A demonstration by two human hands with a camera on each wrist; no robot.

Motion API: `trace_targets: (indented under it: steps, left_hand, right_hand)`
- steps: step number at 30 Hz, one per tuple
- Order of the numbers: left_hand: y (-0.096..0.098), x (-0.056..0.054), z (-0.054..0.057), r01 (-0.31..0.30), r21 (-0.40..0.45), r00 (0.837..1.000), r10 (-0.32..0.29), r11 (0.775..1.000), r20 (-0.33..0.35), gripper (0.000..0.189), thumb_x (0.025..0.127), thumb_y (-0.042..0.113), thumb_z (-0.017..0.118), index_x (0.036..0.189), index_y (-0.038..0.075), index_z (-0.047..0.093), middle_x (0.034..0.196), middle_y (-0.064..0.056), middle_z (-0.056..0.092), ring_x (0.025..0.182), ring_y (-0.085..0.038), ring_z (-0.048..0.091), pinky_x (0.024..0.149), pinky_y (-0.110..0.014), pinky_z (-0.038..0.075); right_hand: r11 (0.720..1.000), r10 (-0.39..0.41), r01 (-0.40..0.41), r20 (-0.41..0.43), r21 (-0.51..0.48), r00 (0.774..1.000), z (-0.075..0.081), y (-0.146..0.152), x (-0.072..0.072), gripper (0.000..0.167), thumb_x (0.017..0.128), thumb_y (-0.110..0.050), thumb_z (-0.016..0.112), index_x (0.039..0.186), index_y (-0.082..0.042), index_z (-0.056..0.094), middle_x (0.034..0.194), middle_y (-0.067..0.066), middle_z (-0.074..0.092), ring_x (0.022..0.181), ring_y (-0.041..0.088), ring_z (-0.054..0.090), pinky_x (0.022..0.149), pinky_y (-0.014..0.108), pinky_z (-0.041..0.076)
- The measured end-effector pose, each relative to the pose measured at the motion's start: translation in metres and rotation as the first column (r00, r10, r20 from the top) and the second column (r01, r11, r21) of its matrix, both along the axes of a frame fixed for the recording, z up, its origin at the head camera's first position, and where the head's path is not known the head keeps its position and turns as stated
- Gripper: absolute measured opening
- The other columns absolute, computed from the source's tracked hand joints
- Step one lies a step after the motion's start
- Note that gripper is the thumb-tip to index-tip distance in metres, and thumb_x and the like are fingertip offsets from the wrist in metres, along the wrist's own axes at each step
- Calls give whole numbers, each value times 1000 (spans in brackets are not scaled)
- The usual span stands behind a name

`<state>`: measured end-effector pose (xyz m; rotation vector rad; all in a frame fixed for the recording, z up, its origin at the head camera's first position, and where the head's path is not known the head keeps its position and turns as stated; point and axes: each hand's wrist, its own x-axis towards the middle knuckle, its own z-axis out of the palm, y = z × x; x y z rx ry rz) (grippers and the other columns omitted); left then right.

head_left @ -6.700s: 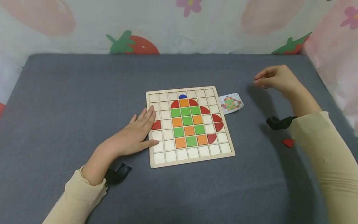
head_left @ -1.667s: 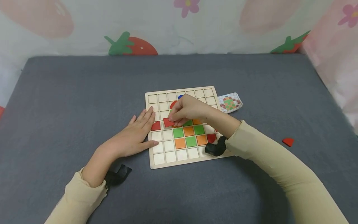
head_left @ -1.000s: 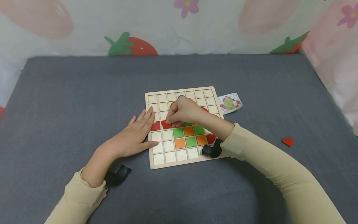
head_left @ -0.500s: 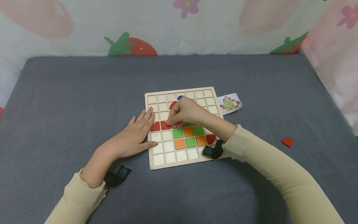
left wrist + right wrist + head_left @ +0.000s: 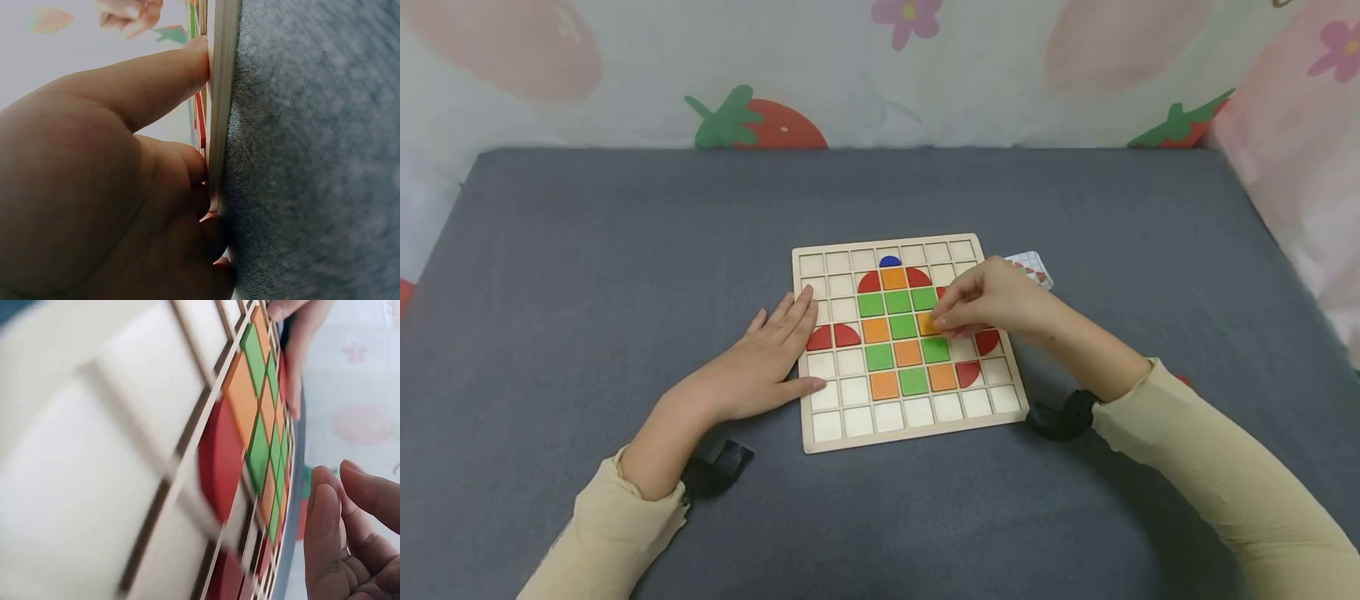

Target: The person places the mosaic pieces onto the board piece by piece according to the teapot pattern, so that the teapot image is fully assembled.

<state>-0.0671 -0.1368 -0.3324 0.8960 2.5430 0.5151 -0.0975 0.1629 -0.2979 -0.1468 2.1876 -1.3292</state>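
My left hand lies flat on the left edge of the wooden grid board, fingers straight, thumb on the rim. Right beside its fingertips, two red quarter-circle pieces sit in neighbouring cells. My right hand hovers over the board's right part, its fingers bent and nothing between them; the right wrist view shows thumb and fingertips of that hand bare. Green squares, orange squares and a blue half-circle fill the board's middle. Some red pieces on the right are hidden under my right hand.
A small pattern card lies at the board's right side, partly covered by my right hand. A loose red piece peeks out behind the right sleeve on the grey tablecloth. Dark wrist mounts jut from both wrists.
My right hand brought a red quarter-circle from the right, set it in the cell beside the other red piece, let go, and moved back rightward. The left hand stayed put.
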Motion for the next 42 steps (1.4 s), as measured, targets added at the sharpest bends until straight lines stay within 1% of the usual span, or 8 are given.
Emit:
trace_targets:
  steps: [10,16,23,27,31,36,39,42]
  left_hand:
    - [1,-2,-1,2,-8,1000,-2,1000,4,85,95,37,55,149,-4,5,156,-16,-7,143,-33,-6,112,-54,2]
    - [1,-2,0,4,-2,1000,-4,1000,9,85,95,36,56,149,-4,4,156,-16,-8,142,-34,-6,112,-54,2]
    - [0,-3,0,14,4,1000,-14,1000,15,84,95,35,54,149,-5,3,156,-17,-9,142,-34,-7,111,-55,1]
    - [0,-2,2,16,1,1000,-16,1000,16,84,96,36,54,149,-4,2,156,-16,-9,142,-35,-7,111,-55,1]
    - [0,-2,3,16,0,1000,-16,1000,18,84,96,36,54,149,-4,2,156,-16,-10,142,-35,-7,111,-55,1]
    - [0,-2,3,15,3,1000,-15,1000,21,84,96,35,54,149,-4,2,156,-17,-10,142,-35,-7,111,-55,1]
    - [0,-2,3,17,3,1000,-17,1000,19,84,96,36,54,149,-4,2,156,-17,-10,142,-34,-7,111,-55,1]
    - [0,-2,2,19,-1,1000,-19,1000,14,84,96,36,54,149,-4,2,156,-17,-10,142,-35,-7,111,-55,1]
  right_hand:
    - [997,-78,78,-21,6,997,9,55,23,22,84,-2,68,98,15,65,87,12,70,73,17,67,71,34,56]
    - [992,-108,111,-52,55,993,13,83,38,25,86,-5,68,101,15,65,86,13,70,75,15,67,70,33,56]
    - [975,-147,155,-61,160,987,13,120,59,31,87,-15,69,105,10,65,91,9,71,81,15,68,73,29,55]
    - [962,-176,185,-61,199,982,10,145,73,32,89,-17,67,106,9,65,89,5,72,82,15,68,71,29,54]
    - [948,-199,217,-98,233,975,4,173,87,28,91,-15,64,106,9,64,87,-1,72,78,12,67,65,27,53]
    - [926,-252,280,-139,254,958,-8,208,101,28,91,-13,64,104,12,63,87,-3,71,79,9,68,68,24,55]
    - [903,-276,301,-123,306,953,-14,227,108,29,90,-17,66,102,10,64,85,-6,70,78,7,67,68,23,55]
    - [895,-260,271,-79,355,962,-21,240,112,29,90,-17,65,102,10,64,90,-1,69,77,4,65,68,24,55]
